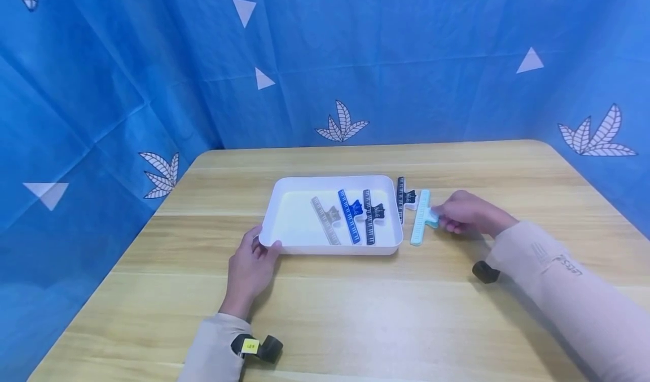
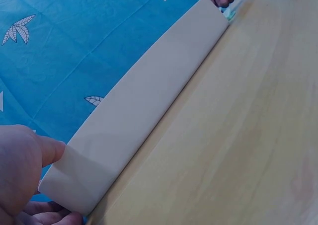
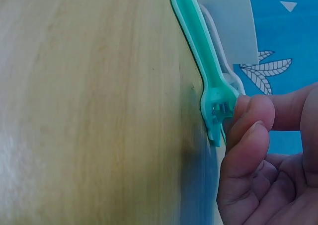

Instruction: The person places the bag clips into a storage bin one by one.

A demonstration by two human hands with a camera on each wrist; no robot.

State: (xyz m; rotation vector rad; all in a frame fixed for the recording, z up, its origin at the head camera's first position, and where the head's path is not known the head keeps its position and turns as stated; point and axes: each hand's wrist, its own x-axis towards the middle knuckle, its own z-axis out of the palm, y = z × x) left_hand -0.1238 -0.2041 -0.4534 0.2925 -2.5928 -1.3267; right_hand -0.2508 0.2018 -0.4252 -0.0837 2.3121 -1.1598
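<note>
My left hand [image 1: 250, 268] grips the near left corner of a white tray [image 1: 291, 210], thumb on the near wall and fingers around the side. With its fingertips, my right hand [image 1: 468, 210] pinches the handle of a mint-green ruler-edged clip [image 1: 420, 219], just right of the tray. The right wrist view shows the clip [image 3: 201, 41] edge-on, close to the table. Inside the tray lie a grey clip [image 1: 325, 220], a blue clip [image 1: 350, 217] and a black clip [image 1: 369, 218]. Another black clip [image 1: 401, 198] lies outside, by the tray's right wall.
The wooden table [image 1: 355, 308] extends around the tray on all sides. A blue patterned curtain [image 1: 386, 77] hangs behind the table and on its left. Each sleeve carries a black wrist device, one [image 1: 259, 348] on the left and one [image 1: 485, 272] on the right.
</note>
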